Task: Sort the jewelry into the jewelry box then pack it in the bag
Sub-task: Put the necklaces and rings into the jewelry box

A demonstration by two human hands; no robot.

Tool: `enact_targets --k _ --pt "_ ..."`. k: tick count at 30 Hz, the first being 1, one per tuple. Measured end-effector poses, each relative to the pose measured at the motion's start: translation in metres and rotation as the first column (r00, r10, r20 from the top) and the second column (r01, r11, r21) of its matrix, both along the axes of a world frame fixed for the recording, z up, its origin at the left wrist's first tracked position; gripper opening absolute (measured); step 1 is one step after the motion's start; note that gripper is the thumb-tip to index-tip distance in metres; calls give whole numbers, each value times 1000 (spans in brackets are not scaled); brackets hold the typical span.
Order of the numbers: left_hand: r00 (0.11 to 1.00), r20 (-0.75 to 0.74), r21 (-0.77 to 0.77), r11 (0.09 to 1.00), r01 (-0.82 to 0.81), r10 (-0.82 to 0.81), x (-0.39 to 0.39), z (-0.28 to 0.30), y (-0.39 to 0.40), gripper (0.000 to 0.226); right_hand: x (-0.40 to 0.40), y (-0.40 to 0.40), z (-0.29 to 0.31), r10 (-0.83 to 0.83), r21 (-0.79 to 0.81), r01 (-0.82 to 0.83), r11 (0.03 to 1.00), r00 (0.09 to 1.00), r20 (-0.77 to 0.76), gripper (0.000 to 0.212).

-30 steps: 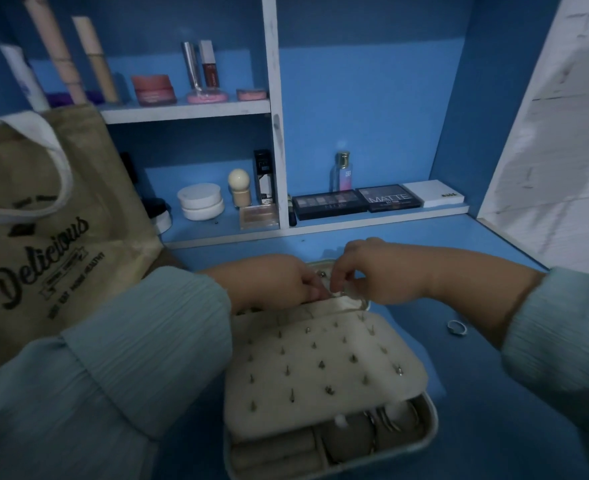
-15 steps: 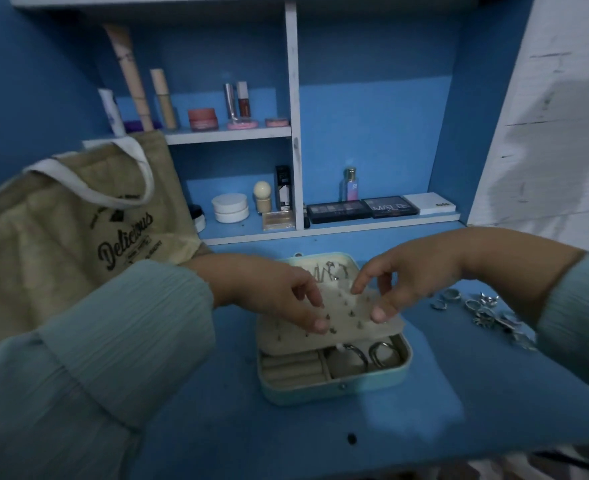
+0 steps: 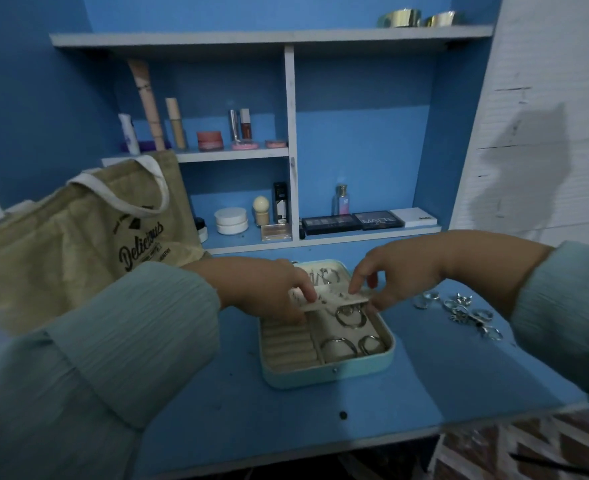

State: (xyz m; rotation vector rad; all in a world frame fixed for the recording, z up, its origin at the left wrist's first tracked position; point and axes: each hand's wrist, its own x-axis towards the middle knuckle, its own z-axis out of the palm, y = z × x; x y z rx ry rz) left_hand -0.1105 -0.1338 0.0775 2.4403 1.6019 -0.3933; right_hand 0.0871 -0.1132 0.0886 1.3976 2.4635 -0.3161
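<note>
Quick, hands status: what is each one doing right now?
Left hand: pinching the left edge of the earring panel, lifted over the jewelry box.
Right hand: pinching the panel's right edge.

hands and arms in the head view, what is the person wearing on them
Both arms wear long, loose sleeves of pale teal, finely ribbed fabric, the left sleeve with a wide cuff. The left hand and right hand are bare: no gloves or watch visible.

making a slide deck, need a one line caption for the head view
Both hands lift the studded earring panel from the open jewelry box, loose rings waiting beside it.
</note>
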Motion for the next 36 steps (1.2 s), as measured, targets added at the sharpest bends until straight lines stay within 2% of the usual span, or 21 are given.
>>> enact_targets --k 4,9,14,18,23,27,31,36 --pt "992 122 64 998 -24 16 -8 13 9 26 -3 4 11 -7 117 19 993 995 -101 23" --pt "963 245 181 971 -155 108 -14 16 28 24 -10 24 6 -58 238 134 962 952 -301 19" --pt "868 461 260 907 -330 184 -19 2 56 11 -15 52 -11 -102 280 300 912 827 -553 8" --pt "789 574 262 863 -431 220 -24 -11 76 6 -18 72 -28 -149 203 380 902 718 -680 16" --pt "787 523 182 860 -477 326 -29 -31 104 24 -26 100 -47 -255 76 408 910 694 -673 30" --pt "820 429 95 883 -459 380 -31 -44 118 28 -29 114 -60 -330 -26 406 914 703 -630 27" --pt "855 359 67 904 -423 374 -31 -51 120 27 -31 122 -70 -336 -35 385 922 753 -566 25" --pt "916 260 126 930 -345 305 -33 -59 122 27 -31 127 -73 -277 23 324 946 843 -462 26"
